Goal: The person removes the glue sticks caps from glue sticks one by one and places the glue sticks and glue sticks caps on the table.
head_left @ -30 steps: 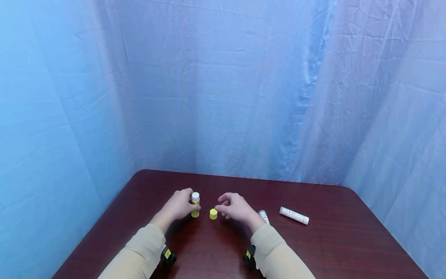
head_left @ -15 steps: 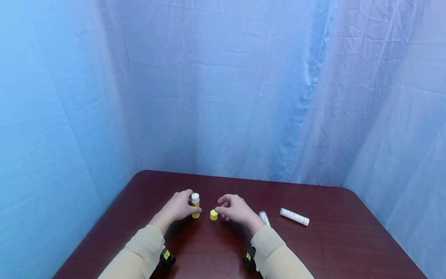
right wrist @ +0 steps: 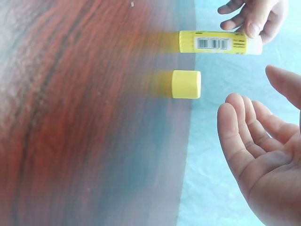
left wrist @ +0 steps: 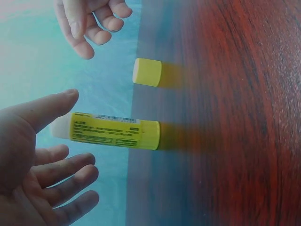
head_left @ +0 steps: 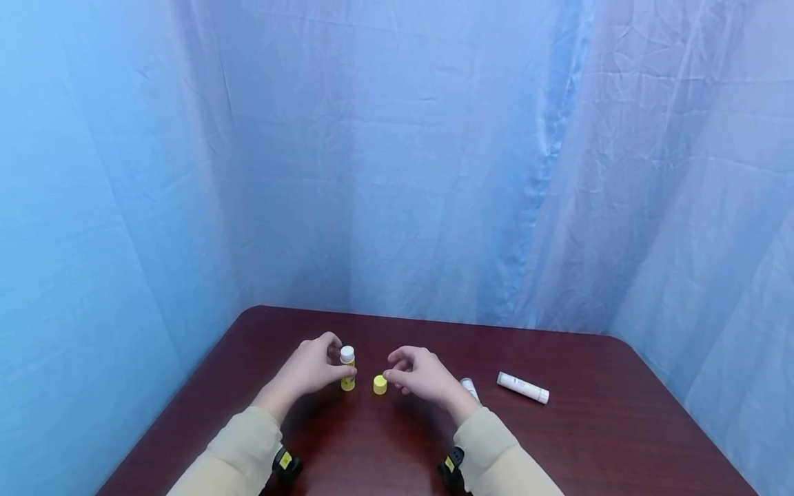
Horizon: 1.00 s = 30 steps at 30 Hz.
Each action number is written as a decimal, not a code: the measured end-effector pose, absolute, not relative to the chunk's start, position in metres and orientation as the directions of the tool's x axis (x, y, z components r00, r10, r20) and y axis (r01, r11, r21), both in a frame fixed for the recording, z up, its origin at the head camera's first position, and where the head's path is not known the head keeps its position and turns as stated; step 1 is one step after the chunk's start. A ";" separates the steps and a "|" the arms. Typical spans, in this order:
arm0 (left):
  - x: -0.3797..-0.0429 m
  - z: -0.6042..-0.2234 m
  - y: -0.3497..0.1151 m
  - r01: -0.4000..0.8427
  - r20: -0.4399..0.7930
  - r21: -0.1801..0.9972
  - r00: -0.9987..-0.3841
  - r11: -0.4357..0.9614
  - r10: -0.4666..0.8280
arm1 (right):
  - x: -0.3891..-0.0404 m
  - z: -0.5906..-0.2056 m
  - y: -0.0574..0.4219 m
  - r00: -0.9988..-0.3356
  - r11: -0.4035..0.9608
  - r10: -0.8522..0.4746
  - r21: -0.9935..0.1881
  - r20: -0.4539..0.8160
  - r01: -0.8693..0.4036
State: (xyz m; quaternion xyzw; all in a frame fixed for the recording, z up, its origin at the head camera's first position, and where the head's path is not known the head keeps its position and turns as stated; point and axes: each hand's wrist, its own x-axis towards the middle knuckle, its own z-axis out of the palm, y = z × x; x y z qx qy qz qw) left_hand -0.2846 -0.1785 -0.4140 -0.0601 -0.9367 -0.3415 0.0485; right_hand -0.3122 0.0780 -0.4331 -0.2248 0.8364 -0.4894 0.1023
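A yellow glue stick [head_left: 348,374] stands upright on the table with its white top bare. Its yellow cap [head_left: 380,385] stands just to the right of it. My left hand [head_left: 308,366] is around the glue stick's left side, thumb and fingers spread apart. In the left wrist view the glue stick [left wrist: 108,131] shows between the thumb and the loosely bent fingers. My right hand [head_left: 422,375] hovers right beside the cap with relaxed fingers, holding nothing. The right wrist view shows the cap [right wrist: 186,84] beyond those fingertips.
A white glue stick [head_left: 523,388] lies on its side at the right of the dark red table [head_left: 589,441]. Another white tube [head_left: 470,388] lies partly hidden behind the right wrist. Blue curtains [head_left: 397,172] hang behind the table and on both sides.
My left hand has loosened from the glue stick and drawn slightly left, its fingers wider apart. The glue stick stays standing. My right hand and the cap stay nearly in place.
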 end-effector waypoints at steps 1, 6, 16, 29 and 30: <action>-0.284 -0.412 -0.179 0.153 0.145 0.631 -0.986 0.760 0.078 | -0.311 -0.432 0.079 -0.878 0.421 -0.475 -0.862 0.055 -0.282; -0.278 -0.404 -0.180 0.179 0.202 0.610 -0.977 0.772 0.066 | -0.307 -0.422 0.085 -0.875 0.419 -0.476 -0.851 0.090 -0.316; -0.262 -0.395 -0.178 0.229 0.308 0.542 -0.949 0.808 0.062 | -0.295 -0.407 0.100 -0.852 0.405 -0.499 -0.827 0.157 -0.389; -0.248 -0.392 -0.184 0.257 0.363 0.508 -0.929 0.822 0.066 | -0.281 -0.394 0.124 -0.845 0.387 -0.505 -0.829 0.176 -0.404; -0.249 -0.392 -0.184 0.260 0.367 0.507 -0.928 0.822 0.067 | -0.282 -0.394 0.125 -0.846 0.389 -0.502 -0.828 0.177 -0.404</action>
